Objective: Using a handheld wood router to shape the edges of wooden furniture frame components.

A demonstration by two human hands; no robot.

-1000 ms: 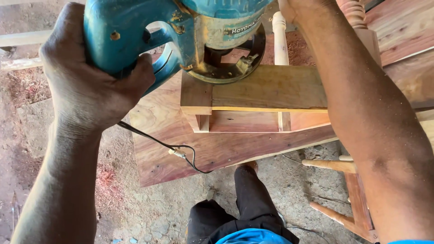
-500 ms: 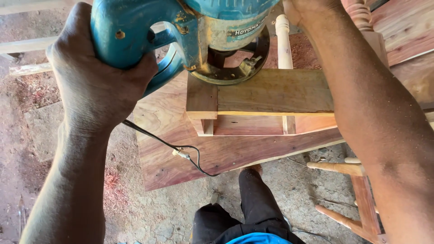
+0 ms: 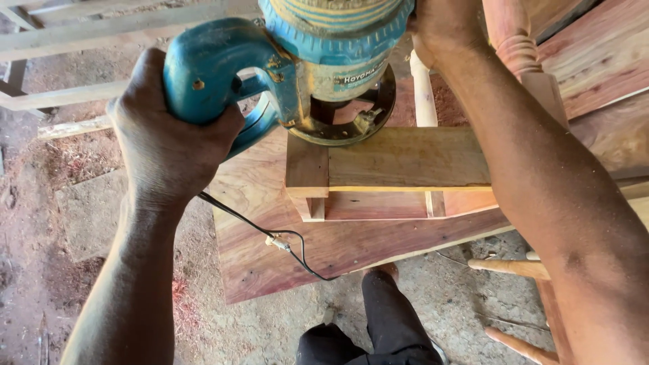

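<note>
Right now your left hand [image 3: 169,145] is wrapped tight around the blue handle of the wood router [image 3: 297,67], fingers closed over the grip and the thumb curled in beneath it. Your right hand [image 3: 446,27] is up at the far side of the machine's body, near the top edge of the view; you press against the tool there, but whether those fingers are closed on a second handle cannot be told, since most of the hand is cut off.

The router sits upright with its round metal base [image 3: 345,122] resting on the top of a pale wooden frame piece [image 3: 399,159], near that piece's left end where a short upright block [image 3: 306,169] joins it. Under the frame lies a broad reddish plank [image 3: 324,243], tilted across the view, with its lower edge hanging over the dusty concrete floor [image 3: 88,223].

A black power cord [image 3: 270,236] runs from under your left wrist across the plank and loops off its lower edge. Just beside your right forearm stands a turned wooden spindle [image 3: 520,51], and a pale round dowel [image 3: 424,94] rises behind the router. Your dark-trousered leg [image 3: 389,318] shows below, foot by the plank's edge.
</note>
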